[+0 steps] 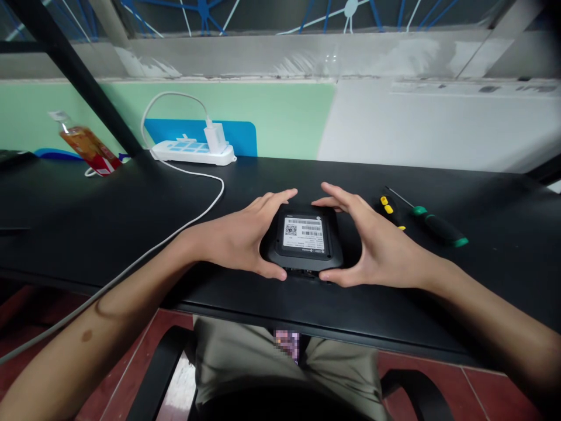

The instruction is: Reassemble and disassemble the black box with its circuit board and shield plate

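A square black set-top box (301,260) lies on the black table with its underside up, and a white label (303,234) with a QR code and barcodes faces me. Small ports show along its near edge. My left hand (245,234) curves round the box's left side, thumb at the near edge and fingers by the far left corner. Round the right side is my right hand (377,245), its thumb at the near edge and its fingertips at the far right corner. A gap shows between the right palm and the box.
Right of my right hand lie a green-and-black screwdriver (438,225) and a black-and-yellow tool (386,204), partly hidden. A white power strip (193,153) with a plugged-in charger (214,137) stands at the back. Its white cable (184,225) crosses the table's left. A drink bottle (90,146) is far left.
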The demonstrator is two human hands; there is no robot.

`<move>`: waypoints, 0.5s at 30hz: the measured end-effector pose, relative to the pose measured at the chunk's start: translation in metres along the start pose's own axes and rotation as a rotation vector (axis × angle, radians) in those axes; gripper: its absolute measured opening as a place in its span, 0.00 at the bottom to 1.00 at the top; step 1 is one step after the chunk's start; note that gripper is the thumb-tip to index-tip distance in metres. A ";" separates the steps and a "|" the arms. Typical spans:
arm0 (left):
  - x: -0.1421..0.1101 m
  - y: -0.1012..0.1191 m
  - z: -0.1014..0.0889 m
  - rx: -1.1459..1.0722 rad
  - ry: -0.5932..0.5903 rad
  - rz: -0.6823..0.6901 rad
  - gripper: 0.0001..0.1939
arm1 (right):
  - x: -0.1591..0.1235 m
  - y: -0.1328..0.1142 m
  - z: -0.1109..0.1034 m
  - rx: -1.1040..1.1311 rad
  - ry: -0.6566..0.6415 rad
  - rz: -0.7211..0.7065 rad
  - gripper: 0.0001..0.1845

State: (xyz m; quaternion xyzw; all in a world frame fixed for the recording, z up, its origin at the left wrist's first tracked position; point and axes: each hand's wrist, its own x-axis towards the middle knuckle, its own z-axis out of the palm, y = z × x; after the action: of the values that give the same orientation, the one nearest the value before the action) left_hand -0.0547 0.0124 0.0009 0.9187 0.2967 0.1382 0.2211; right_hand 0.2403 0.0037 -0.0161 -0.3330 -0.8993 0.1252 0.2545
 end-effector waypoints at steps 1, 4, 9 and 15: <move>0.000 0.002 -0.001 -0.005 -0.012 -0.024 0.69 | 0.000 0.000 0.000 0.007 -0.006 0.006 0.71; 0.002 0.008 -0.002 -0.006 -0.049 -0.101 0.68 | 0.000 -0.002 0.000 0.022 -0.024 0.030 0.71; 0.004 0.007 0.000 0.019 -0.058 -0.099 0.67 | -0.001 -0.004 -0.002 0.025 -0.070 0.082 0.71; 0.003 0.006 0.001 0.005 -0.059 -0.090 0.65 | -0.001 -0.005 -0.003 0.059 -0.118 0.145 0.72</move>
State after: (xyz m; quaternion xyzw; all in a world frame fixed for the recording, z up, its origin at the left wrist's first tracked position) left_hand -0.0493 0.0101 0.0035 0.9087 0.3313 0.1003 0.2332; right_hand 0.2398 0.0000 -0.0122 -0.3819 -0.8820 0.1890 0.2011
